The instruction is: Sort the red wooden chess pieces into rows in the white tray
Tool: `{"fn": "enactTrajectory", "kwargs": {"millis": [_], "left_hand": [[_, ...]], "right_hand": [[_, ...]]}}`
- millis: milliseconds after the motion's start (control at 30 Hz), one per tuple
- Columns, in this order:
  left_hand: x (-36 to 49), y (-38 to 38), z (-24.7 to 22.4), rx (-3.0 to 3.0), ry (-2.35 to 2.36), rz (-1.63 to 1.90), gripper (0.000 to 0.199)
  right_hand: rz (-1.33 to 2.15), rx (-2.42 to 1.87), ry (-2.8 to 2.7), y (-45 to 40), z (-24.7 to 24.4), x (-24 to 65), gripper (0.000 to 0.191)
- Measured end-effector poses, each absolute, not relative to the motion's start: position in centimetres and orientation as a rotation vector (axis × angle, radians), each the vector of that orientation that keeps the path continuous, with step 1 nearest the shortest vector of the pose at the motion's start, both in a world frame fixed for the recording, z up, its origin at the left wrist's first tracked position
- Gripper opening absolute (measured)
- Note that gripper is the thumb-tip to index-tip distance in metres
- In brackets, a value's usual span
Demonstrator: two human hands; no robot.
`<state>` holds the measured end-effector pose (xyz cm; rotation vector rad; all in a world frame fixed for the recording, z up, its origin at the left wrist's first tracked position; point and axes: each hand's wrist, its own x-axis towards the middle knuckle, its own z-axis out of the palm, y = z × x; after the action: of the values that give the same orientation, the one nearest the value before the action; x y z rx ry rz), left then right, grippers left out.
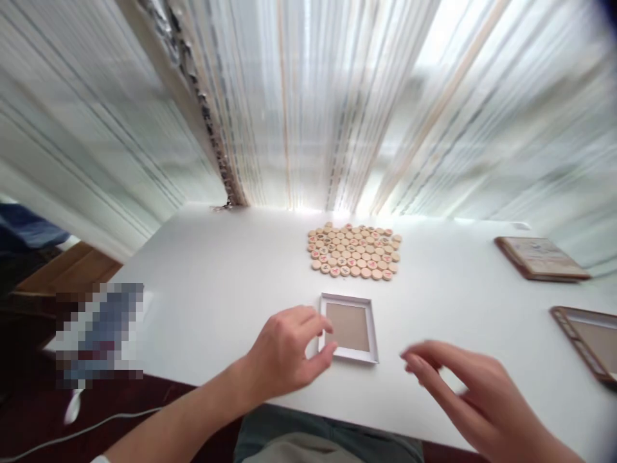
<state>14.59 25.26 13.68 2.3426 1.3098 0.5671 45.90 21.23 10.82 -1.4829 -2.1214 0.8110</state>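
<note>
My left hand (292, 350) reaches over the left side of a shallow white box tray (373, 334) with a brown bottom. Its thumb and fingers are apart with nothing between them; whether they touch the rim I cannot tell. To the right of the tray, my right hand (475, 389) hovers over the white table (231, 283). Its thumb and fingertips come together, slightly blurred, and no object shows in them. Beyond the tray lie many round wooden game discs (354, 251), packed in rows, some with red or dark characters facing up.
A wooden-edged flat box (540, 257) lies at the far right. Nearer, a brown-framed tray (583, 341) is cut off by the picture's edge. Striped sheer curtains (308, 109) hang behind the table. A white cable (110, 418) runs at the lower left, below a blurred-out patch.
</note>
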Motion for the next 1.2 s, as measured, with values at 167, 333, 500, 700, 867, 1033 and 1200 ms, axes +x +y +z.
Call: {"fn": "enactTrajectory", "kwargs": {"millis": [167, 333, 500, 700, 867, 1033, 1200], "left_hand": [[15.5, 31.0, 11.6, 2.330, 1.528, 0.384, 0.017], [15.5, 33.4, 9.5, 2.324, 1.507, 0.341, 0.011], [15.9, 34.2, 8.1, 2.299, 1.494, 0.432, 0.013], [16.0, 34.5, 6.9, 2.216, 1.500, 0.536, 0.015], [16.0, 34.4, 7.3, 2.165, 1.504, 0.571, 0.019], [15.6, 34.6, 7.5, 2.123, 1.510, 0.642, 0.025], [15.3, 34.9, 7.1, 2.070, 1.495, 0.701, 0.028]], "right_hand": [[0.521, -1.575, -2.207, 30.7, 10.5, 43.3, 0.025], [0.563, -1.564, -2.200, 33.6, 7.4, 41.4, 0.012], [0.606, -1.488, -2.137, 34.1, 6.5, 41.4, 0.009], [0.695, -1.386, -2.062, 33.6, 6.0, 42.5, 0.013], [0.756, -1.326, -1.961, 33.5, 6.1, 42.9, 0.018], [0.730, -1.272, -1.885, 33.8, 5.7, 42.9, 0.023], [0.669, -1.227, -1.853, 34.1, 5.0, 42.9, 0.027]]}}
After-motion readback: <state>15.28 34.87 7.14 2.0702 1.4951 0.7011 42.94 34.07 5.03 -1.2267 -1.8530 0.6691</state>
